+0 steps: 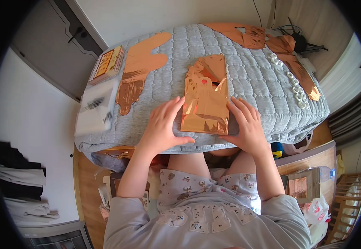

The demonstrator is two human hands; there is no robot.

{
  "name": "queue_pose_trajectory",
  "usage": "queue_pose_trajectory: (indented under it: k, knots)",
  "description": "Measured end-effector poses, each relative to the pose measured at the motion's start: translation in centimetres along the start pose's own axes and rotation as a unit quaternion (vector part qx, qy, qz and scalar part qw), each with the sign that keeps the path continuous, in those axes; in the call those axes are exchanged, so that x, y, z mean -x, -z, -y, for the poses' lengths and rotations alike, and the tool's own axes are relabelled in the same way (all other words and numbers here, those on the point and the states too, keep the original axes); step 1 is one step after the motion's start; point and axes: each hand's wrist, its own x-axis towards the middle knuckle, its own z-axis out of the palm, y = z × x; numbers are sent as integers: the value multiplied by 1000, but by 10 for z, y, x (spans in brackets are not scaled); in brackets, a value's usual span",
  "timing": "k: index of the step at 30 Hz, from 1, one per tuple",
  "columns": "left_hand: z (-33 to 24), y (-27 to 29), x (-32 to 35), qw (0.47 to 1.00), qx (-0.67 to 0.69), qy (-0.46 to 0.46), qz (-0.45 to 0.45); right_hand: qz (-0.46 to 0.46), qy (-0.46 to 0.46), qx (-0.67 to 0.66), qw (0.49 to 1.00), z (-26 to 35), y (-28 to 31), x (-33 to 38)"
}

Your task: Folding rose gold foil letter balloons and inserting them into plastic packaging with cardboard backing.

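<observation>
A folded rose-gold foil balloon (205,101) lies flat on the grey quilted mattress, near its front edge, with a small red mark on its upper part. My left hand (162,126) rests along its left side, fingers apart, the fingertips at the foil's edge. On the opposite side my right hand (247,124) is spread the same way, with its thumb at the lower right corner. Neither hand is closed round the foil. To the left lies another flat rose-gold foil balloon (145,56), spread out with rounded lobes.
At the mattress's left edge are a stack of colourful packages (107,64) and a clear plastic bag (95,108). More rose-gold foil (242,35) lies far right, near a row of small white rings (297,90). Below right stands a cardboard box (305,184) beside a wooden slatted rack (348,203).
</observation>
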Motion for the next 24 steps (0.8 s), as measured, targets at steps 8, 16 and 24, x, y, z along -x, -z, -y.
queue_pose_trajectory:
  k: [8, 16, 24]
  knots:
    - [8, -5, -14, 988, -57, -63, 126, 61, 1, 44, 997, 0, 1, -4]
    - [-11, -13, 12, 990, -84, -101, 55, 72, 59, 36, 995, -3, 9, 2]
    - [2, -20, 11, 992, -47, -104, 52, 98, 101, -40, 989, -6, 7, -9]
